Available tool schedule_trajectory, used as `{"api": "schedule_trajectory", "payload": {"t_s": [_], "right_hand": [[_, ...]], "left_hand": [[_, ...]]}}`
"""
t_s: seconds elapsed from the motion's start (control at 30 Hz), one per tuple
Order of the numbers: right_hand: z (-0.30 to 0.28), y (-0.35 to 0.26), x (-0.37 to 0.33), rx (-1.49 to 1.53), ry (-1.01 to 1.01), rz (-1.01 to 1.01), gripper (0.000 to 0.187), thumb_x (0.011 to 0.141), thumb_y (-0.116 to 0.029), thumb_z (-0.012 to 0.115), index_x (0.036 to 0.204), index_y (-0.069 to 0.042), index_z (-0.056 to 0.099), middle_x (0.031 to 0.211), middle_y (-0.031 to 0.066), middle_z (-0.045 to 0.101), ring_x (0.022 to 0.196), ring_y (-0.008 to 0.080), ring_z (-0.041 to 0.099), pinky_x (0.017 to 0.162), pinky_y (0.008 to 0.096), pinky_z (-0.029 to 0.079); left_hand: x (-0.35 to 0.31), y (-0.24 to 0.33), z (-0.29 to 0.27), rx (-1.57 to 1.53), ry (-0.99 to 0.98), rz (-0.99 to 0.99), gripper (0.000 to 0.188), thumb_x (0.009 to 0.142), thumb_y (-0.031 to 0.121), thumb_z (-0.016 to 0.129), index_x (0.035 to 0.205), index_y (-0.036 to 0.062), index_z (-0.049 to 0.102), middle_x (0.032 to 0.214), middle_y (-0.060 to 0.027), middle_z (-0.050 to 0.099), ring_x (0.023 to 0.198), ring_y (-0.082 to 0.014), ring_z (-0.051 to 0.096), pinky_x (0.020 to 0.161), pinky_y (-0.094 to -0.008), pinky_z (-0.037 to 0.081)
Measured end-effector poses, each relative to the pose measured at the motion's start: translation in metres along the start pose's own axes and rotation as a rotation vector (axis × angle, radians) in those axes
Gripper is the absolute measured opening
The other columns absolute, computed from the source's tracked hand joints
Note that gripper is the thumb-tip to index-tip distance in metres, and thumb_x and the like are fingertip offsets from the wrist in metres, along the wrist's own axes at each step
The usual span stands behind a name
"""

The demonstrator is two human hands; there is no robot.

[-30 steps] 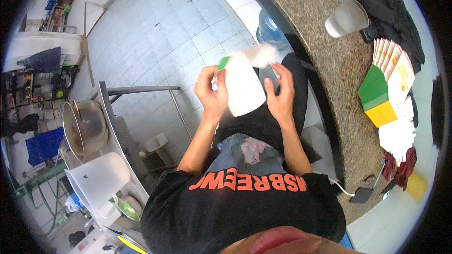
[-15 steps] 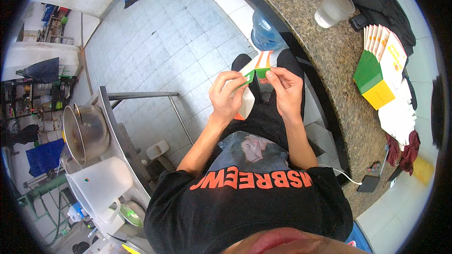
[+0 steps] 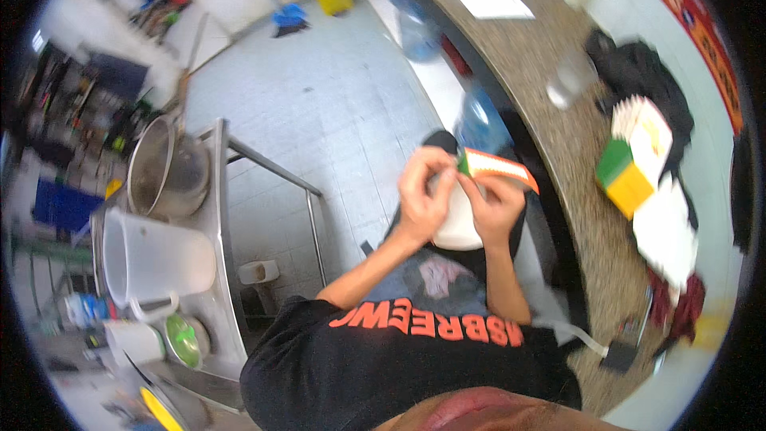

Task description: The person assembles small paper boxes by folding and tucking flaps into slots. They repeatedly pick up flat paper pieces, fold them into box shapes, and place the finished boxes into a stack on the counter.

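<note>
Evidently both hands are grasping one paper carton (image 3: 457, 225), which I am seeing just in front of the wearer's black shirt (image 3: 423, 355), well apart from the worktop (image 3: 546, 152). From my remote seat I am watching the left hand (image 3: 423, 195) pinching near the carton's green edge while the right hand (image 3: 496, 206) is gripping close beside it, probably because thin card is needing support on both sides. An orange-edged flap (image 3: 501, 166) is sticking out past the right hand, and the white body is showing below; blur is hiding exactly which crease is being pressed. A nested stack of green-and-yellow cartons (image 3: 628, 183) is lying on the worktop to the right, presumably for handy reach, with white pieces (image 3: 666, 231) just beside it. A translucent cup (image 3: 568, 84) is resting near black cloth (image 3: 650, 80), seemingly clear of the elbow.
</note>
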State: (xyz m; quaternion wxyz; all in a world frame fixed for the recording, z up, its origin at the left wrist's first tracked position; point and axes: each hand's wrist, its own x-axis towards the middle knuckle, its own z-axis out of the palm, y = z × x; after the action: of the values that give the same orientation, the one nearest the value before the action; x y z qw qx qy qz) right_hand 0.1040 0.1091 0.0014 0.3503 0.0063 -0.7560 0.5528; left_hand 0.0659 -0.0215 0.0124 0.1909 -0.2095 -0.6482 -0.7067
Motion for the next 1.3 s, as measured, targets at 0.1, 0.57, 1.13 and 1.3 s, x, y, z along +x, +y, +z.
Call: {"api": "schedule_trajectory", "payload": {"t_s": [0.1,0.57,1.13,1.3], "right_hand": [[-0.003,0.0,-0.002,-0.027,0.034,-0.045,0.015,0.074,-0.001,0.09,0.078,0.002,0.076,0.075,0.0085,0.074,0.065,0.0141,0.066,0.06,0.0288,0.047],[-0.014,0.019,0.012,0.263,-0.182,0.156,0.013,0.078,0.009,0.082,0.089,0.006,0.076,0.094,0.0121,0.075,0.092,0.0196,0.071,0.083,0.0321,0.053],[-0.029,0.054,0.067,0.21,-0.334,0.185,0.019,0.085,-0.009,0.083,0.102,-0.003,0.079,0.097,0.0092,0.078,0.091,0.0192,0.073,0.082,0.0325,0.054],[-0.038,0.064,0.089,0.261,-0.375,0.18,0.021,0.089,-0.008,0.08,0.108,-0.001,0.078,0.103,0.0081,0.077,0.096,0.0171,0.071,0.086,0.0321,0.054]], "left_hand": [[-0.005,0.014,0.002,0.005,0.041,-0.011,0.008,0.094,-0.004,0.064,0.102,-0.0039,0.064,0.096,-0.0095,0.064,0.091,-0.0167,0.065,0.081,-0.0305,0.053],[-0.007,-0.014,0.001,-0.233,-0.078,-0.235,0.011,0.099,-0.001,0.065,0.106,-0.0068,0.07,0.112,-0.0106,0.067,0.104,-0.0142,0.066,0.091,-0.0275,0.055],[0.044,-0.03,0.015,0.078,-0.276,-0.259,0.013,0.084,-0.006,0.076,0.097,-0.0035,0.077,0.107,-0.0137,0.072,0.103,-0.0242,0.069,0.092,-0.0349,0.054],[0.053,-0.039,0.034,0.021,-0.216,-0.218,0.015,0.083,-0.006,0.078,0.098,-0.0037,0.078,0.107,-0.0134,0.072,0.103,-0.0236,0.069,0.091,-0.0352,0.055]]}}
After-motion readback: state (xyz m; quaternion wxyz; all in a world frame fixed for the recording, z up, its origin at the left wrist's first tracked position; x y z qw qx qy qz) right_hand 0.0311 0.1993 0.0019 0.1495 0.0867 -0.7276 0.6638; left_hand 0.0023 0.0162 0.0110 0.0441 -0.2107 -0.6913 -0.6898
